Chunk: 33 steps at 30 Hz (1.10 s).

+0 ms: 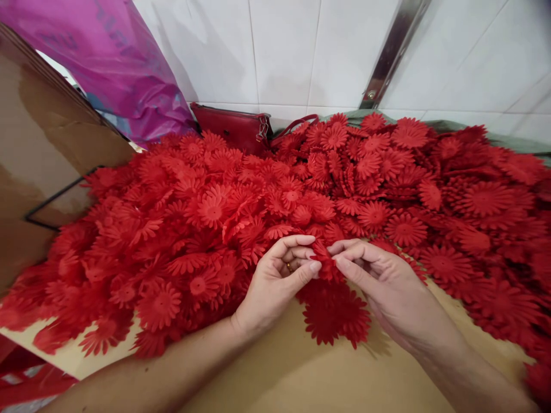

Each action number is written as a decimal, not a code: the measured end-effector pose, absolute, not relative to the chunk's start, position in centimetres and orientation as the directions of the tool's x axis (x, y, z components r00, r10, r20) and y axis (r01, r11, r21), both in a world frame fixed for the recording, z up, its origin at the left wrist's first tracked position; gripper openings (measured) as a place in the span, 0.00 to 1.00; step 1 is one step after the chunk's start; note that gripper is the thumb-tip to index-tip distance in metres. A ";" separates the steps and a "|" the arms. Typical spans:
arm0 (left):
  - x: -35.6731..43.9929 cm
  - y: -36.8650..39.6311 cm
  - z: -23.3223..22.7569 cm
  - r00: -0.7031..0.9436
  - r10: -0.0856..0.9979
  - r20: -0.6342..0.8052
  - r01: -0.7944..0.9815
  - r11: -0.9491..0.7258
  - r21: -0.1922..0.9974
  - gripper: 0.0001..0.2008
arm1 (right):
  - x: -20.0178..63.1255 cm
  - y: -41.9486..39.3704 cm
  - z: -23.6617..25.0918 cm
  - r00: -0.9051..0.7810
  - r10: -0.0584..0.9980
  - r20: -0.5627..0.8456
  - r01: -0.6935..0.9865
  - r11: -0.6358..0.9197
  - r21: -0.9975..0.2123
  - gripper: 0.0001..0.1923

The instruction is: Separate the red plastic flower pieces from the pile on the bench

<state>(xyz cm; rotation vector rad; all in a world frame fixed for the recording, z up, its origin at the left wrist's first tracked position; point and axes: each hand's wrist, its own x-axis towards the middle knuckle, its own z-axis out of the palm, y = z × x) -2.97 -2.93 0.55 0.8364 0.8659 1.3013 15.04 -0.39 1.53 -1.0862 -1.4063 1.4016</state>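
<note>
Head view: big pile of red fabric flowers (241, 229) covers most of the tan table (275, 373); everything below is placed relative to that pile.

L hand (275, 281) sits at the pile's near edge, about centre, thumb and fingertips pinched on a small red flower piece (323, 259). There's a ring on one finger. R hand (379, 281) is just beside it, to the right, also at the near edge, thumb and forefinger clamped on the same piece from the other side. So both hands grip one piece between them, fingertips nearly touching. The piece is held just above the pile's front rim, not lying in it.

Directly under the hands, at the pile's front edge, a short stack of flat red flowers (336, 318) lies on bare table, touching the pile's rim. Both forearms cross the bare table on the near side of the pile.

Behind the pile, at the far centre against the white tiled wall (284, 51), is a dark red handbag (235, 129), partly buried by flowers. Far left of the pile is a pink plastic bag (116, 63). Left of the pile is brown cardboard (38, 149), leaning, with its lower part touching the flowers. Behind the pile at far right a metal bar (394, 51) runs slanted up the wall.
</note>
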 end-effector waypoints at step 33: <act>-3.1 -3.1 0.5 -0.149 0.986 0.074 -0.250 -0.110 0.962 0.08 | 14.8 0.5 1.3 -0.005 0.998 -0.063 -0.175 -0.063 -0.983 0.17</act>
